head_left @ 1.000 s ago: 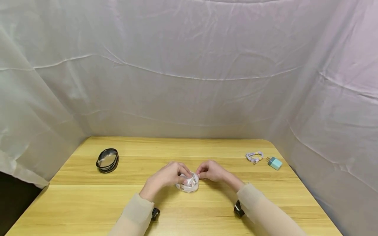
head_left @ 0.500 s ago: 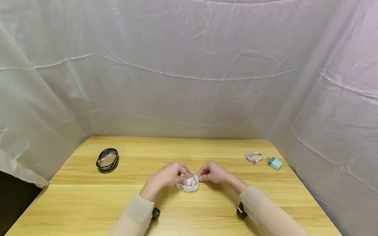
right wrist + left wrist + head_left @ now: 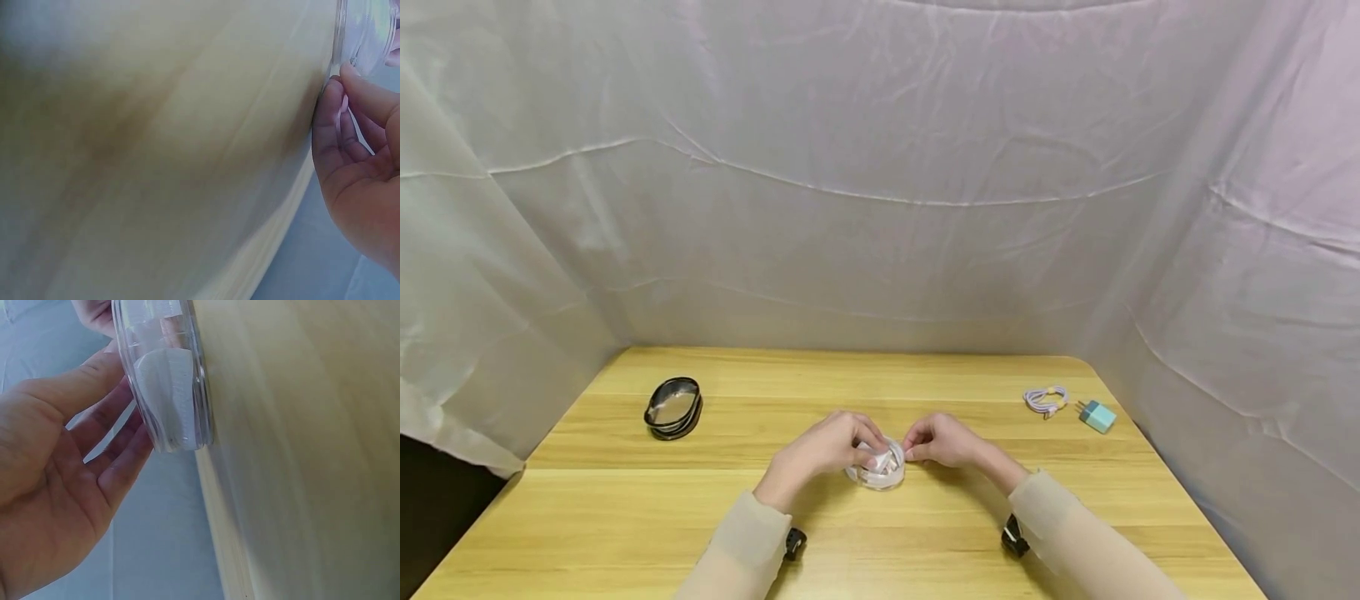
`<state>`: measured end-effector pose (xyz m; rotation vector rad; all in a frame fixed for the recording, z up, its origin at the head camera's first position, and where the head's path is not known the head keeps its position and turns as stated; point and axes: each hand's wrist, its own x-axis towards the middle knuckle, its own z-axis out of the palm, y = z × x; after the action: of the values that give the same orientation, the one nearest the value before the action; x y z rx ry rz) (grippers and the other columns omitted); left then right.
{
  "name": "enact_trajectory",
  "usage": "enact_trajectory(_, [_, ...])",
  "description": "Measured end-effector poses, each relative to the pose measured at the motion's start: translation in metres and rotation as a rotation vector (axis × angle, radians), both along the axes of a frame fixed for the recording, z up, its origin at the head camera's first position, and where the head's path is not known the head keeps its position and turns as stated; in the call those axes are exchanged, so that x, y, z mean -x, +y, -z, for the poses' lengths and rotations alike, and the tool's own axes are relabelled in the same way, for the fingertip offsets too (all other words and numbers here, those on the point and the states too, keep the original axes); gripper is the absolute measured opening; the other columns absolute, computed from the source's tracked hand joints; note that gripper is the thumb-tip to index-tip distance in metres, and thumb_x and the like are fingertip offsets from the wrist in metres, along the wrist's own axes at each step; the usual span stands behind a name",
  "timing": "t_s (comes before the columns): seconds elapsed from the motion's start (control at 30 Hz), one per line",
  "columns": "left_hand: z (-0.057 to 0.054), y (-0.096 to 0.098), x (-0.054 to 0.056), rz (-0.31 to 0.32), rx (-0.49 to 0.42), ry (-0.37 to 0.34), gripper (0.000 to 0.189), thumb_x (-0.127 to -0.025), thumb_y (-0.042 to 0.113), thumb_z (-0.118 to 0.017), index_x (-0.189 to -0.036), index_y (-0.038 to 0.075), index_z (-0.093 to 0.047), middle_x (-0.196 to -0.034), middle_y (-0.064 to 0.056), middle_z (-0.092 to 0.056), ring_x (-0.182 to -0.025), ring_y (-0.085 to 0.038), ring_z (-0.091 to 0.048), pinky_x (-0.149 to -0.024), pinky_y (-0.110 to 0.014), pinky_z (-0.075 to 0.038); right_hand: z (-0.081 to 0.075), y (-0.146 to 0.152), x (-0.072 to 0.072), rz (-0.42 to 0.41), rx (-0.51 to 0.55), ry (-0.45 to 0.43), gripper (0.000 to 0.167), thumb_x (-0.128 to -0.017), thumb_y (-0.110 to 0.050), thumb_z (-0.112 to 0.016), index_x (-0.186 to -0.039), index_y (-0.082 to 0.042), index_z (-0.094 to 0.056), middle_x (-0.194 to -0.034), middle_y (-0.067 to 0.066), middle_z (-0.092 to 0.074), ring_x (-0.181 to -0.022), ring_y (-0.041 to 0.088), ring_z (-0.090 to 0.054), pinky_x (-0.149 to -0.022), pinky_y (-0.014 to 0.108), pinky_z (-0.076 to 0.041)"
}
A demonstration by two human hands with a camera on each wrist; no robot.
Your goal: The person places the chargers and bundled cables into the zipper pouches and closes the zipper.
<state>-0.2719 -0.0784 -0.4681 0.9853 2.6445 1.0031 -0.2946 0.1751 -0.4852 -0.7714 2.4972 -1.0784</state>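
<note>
A round clear plastic case (image 3: 880,479) with white contents lies flat on the wooden table, between my hands. My left hand (image 3: 827,442) holds it from above, thumb and fingers bent onto its top. In the left wrist view, the left hand (image 3: 69,437) reaches the side of the case (image 3: 165,394), and a white piece shows through the wall. My right hand (image 3: 943,437) pinches at the right edge of the case with thumb and index finger. The right wrist view shows the right hand (image 3: 359,144) close against the case (image 3: 369,31); the small part between its fingertips is hidden.
A round clear case with black trim (image 3: 673,408) stands at the left of the table (image 3: 625,517). On the right lie a coiled lilac cable (image 3: 1045,400) with yellow ties and a turquoise plug adapter (image 3: 1097,416). Pale cloth (image 3: 865,250) hangs around the table's back and sides.
My right hand and wrist have shifted very slightly to the right since a second ago, its fingertips still at the case's edge. The left hand and the case look unmoved.
</note>
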Motion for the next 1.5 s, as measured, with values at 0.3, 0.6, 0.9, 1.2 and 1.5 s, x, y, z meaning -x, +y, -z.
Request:
enact_trajectory(0.3, [-0.004, -0.001, -0.001, 0.049, 0.006, 0.016, 0.019, -0.087, 0.007, -0.082, -0.106, 0.008, -0.082, -0.119, -0.003, -0.074, -0.112, -0.024, -0.068, -0.098, -0.038, -0.056, -0.002, -0.001, 0.004, 0.009, -0.002, -0.005, 0.005, -0.093, -0.005, -0.076, -0.094, 0.000, -0.075, -0.081, 0.003, -0.072, -0.066, 0.011, -0.058, -0.059, 0.020, -0.051])
enact_trajectory(0.6, [-0.007, -0.002, -0.002, 0.062, 0.027, 0.009, 0.019, -0.088, 0.004, -0.081, -0.106, 0.007, -0.082, -0.120, -0.005, -0.073, -0.108, -0.024, -0.070, -0.094, -0.034, -0.059, -0.003, -0.007, 0.009, 0.044, -0.014, 0.017, 0.005, -0.091, 0.001, -0.075, -0.092, -0.003, -0.077, -0.082, 0.000, -0.073, -0.070, 0.010, -0.059, -0.062, 0.020, -0.050])
enact_trajectory(0.9, [-0.006, -0.001, -0.003, 0.076, 0.011, -0.005, 0.028, -0.086, 0.000, -0.080, -0.114, 0.005, -0.079, -0.129, -0.004, -0.072, -0.122, -0.027, -0.065, -0.101, -0.038, -0.056, 0.001, -0.011, 0.016, 0.048, -0.017, 0.027, 0.008, -0.091, 0.004, -0.073, -0.090, -0.004, -0.076, -0.083, 0.001, -0.074, -0.069, 0.007, -0.059, -0.061, 0.020, -0.052])
enact_trajectory(1.2, [-0.005, -0.001, -0.002, 0.052, -0.006, -0.031, 0.023, -0.086, 0.001, -0.082, -0.109, 0.006, -0.081, -0.127, -0.003, -0.073, -0.119, -0.026, -0.067, -0.100, -0.039, -0.056, 0.002, -0.008, 0.016, 0.034, 0.004, 0.032, 0.008, -0.092, 0.003, -0.073, -0.091, -0.004, -0.077, -0.084, 0.001, -0.074, -0.069, 0.007, -0.059, -0.061, 0.020, -0.052])
enact_trajectory(1.5, [-0.003, -0.001, -0.001, 0.040, -0.003, -0.031, 0.021, -0.087, 0.002, -0.082, -0.108, 0.007, -0.082, -0.125, -0.003, -0.074, -0.118, -0.025, -0.068, -0.099, -0.038, -0.057, 0.001, -0.005, 0.014, 0.036, -0.002, 0.035, 0.007, -0.092, 0.001, -0.074, -0.091, -0.005, -0.077, -0.084, -0.001, -0.074, -0.070, 0.008, -0.059, -0.062, 0.020, -0.051])
